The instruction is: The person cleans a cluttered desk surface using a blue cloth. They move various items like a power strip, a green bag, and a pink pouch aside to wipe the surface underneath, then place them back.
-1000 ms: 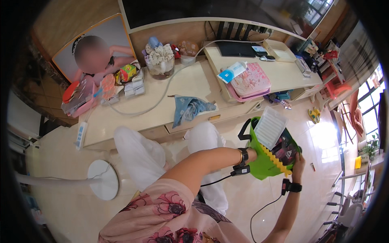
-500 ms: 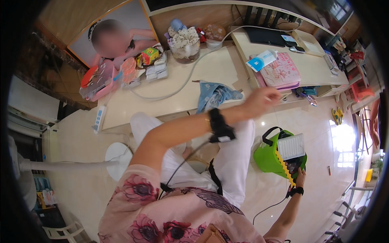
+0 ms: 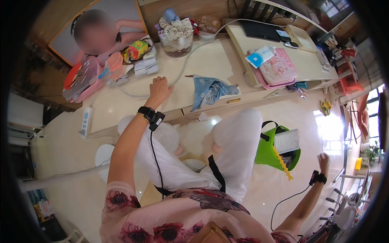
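left hand point(image 3: 159, 90) rests flat and released on the surface point(image 3: 210, 65), near a blue cloth point(image 3: 210, 91); right hand point(image 3: 323, 160) hangs released beside the green bag point(image 3: 269, 152).

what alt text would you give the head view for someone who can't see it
A seated person's left hand rests on a cream desk near a crumpled blue cloth, while the right hand hangs open beside a green bag on the floor.

The left hand point(image 3: 159, 90) has left the green bag point(image 3: 270, 152) and now rests flat on the desk point(image 3: 210, 65); the right hand point(image 3: 323, 159) has let the bag go and hovers just beside it.
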`<state>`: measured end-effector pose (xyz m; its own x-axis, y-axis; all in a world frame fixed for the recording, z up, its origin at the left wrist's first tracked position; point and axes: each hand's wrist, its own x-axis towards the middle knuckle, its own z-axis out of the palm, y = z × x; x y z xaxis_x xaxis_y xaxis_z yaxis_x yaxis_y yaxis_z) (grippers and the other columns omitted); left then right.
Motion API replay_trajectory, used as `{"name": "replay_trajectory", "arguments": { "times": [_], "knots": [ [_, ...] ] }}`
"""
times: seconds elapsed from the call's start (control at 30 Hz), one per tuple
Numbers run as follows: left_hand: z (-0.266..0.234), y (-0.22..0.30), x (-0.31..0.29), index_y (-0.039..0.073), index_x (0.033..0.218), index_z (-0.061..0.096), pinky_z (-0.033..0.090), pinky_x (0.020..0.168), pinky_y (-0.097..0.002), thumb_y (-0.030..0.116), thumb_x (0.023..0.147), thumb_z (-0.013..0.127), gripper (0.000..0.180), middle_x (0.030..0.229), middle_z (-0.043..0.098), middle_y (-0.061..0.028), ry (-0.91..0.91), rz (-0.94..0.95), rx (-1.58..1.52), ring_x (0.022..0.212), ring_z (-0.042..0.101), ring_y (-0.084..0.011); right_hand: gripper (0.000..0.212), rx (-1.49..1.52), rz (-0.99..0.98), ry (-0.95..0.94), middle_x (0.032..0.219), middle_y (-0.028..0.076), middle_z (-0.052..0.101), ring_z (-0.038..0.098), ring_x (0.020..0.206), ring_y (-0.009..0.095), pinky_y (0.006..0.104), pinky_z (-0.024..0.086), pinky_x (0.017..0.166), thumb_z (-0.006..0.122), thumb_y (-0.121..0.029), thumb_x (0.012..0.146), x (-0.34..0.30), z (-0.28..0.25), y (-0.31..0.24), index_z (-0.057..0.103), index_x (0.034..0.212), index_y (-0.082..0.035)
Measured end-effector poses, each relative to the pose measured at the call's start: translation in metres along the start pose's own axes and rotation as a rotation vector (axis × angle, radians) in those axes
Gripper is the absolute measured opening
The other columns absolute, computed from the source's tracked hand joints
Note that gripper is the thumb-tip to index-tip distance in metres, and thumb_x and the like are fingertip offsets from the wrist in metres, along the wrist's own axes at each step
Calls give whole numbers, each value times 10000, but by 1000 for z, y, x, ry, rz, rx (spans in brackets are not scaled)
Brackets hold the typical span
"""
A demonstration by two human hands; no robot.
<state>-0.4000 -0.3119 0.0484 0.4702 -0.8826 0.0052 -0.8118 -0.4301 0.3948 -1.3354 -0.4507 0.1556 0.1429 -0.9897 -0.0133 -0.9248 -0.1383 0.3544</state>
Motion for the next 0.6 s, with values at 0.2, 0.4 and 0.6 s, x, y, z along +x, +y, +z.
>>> {"name": "replay_trajectory", "arguments": {
  "times": [0.2, 0.4, 0.6],
  "knots": [
    [2, -48, -1, -58, 963, 554, 468, 779, -466, 209, 744, 651, 359, 987, 582, -210, -58, -9, 218, 983, 540, -346, 294, 804, -294, 358, 1204, 111, 545, 550, 1054, 238, 329, 464, 842, 573, -70, 868, 38, -252, -324, 548, 1156, -21],
    [-24, -56, 9, -17, 884, 524, 470, 665, -387, 167, 756, 615, 242, 810, 605, -175, -29, -66, -127, 763, 594, -313, 362, 963, -1128, 34, 1136, 130, 596, 558, 1051, 291, 332, 451, 884, 654, -56, 772, 52, -263, -585, 589, 1128, -63],
    [-77, -53, -1, 27, 845, 476, 410, 550, -329, 128, 767, 616, 188, 658, 537, -109, 245, 20, -584, 581, 509, -226, 485, 441, -769, 218, 1452, 102, 284, 245, 1295, 451, 629, 252, 980, 503, -441, 861, 51, -130, -746, 456, 1311, -265]
  ]
}}
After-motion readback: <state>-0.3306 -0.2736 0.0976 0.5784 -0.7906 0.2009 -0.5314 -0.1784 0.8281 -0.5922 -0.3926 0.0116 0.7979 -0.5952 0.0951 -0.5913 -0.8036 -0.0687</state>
